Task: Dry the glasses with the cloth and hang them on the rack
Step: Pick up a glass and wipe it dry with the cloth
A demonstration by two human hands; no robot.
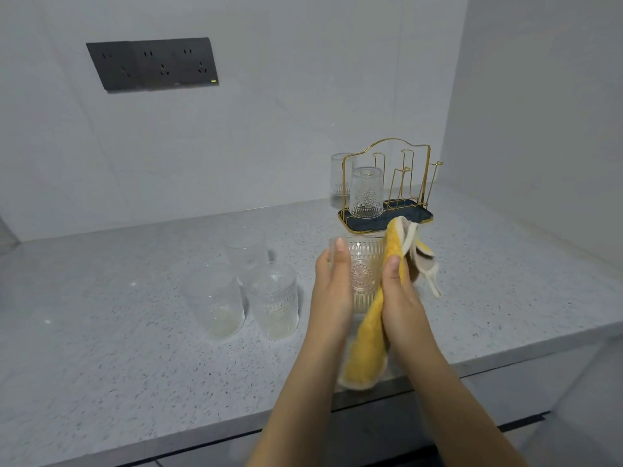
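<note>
Glass (362, 274) between both hands, base hidden behind yellow cloth (369, 345).

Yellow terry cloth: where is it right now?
Head view, right of centre: the yellow terry cloth is pressed by the right hand against the embossed clear glass that the left hand holds.

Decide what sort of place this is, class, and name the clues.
Probably a home kitchen: a speckled stone countertop, a gold glass-drying rack holding upturned glasses, and a wall socket panel above the counter.
</note>
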